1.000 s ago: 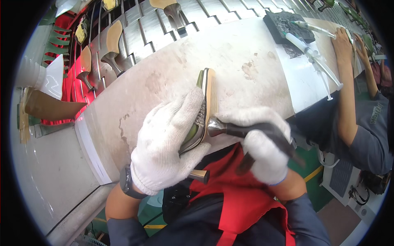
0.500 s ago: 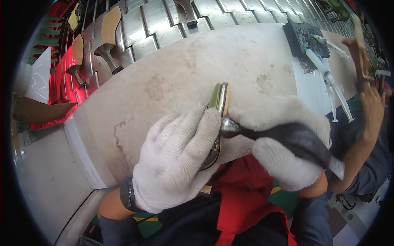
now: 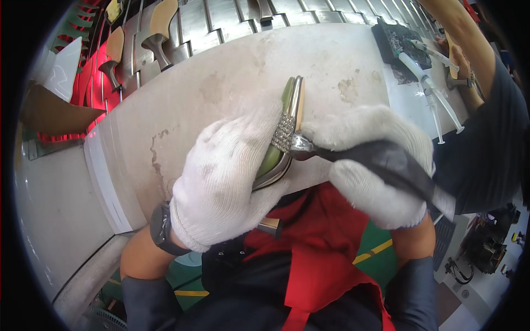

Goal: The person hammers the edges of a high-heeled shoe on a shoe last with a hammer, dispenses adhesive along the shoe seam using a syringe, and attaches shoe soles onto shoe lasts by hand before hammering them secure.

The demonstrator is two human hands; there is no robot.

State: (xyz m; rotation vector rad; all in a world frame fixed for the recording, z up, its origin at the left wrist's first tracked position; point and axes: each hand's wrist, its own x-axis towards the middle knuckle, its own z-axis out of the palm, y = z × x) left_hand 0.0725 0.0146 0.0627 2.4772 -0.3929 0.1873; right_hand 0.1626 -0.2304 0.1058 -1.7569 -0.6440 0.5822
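My left hand (image 3: 223, 179), in a white knitted glove, is closed around a green shoe (image 3: 270, 160) with a glittering band across it, a shiny metallic edge and a tan sole. The shoe stands on edge, its narrow end pointing away from me; part of it is hidden by the hand. My gloved right hand (image 3: 381, 160) grips a dark-handled tool (image 3: 381, 160) with a rounded shiny metal head and a flat metal tail. The tool's head presses or rests against the shoe's side next to the band. Below my left hand a small brown block end (image 3: 269, 225) pokes out.
A stained pale worktop (image 3: 204, 110) lies under my hands. Beyond it runs a slatted metal conveyor (image 3: 221, 25) carrying several tan-soled heeled shoes (image 3: 160, 33). At right are a dark block (image 3: 395, 44), syringes (image 3: 425, 83) and a co-worker's arm (image 3: 464, 33). A red apron (image 3: 326, 259) hangs before me.
My left fingers have shifted off the glittering band, so more of the shoe shows. Both hands appear slightly higher in view. The co-worker's arm has moved up and inward at right.
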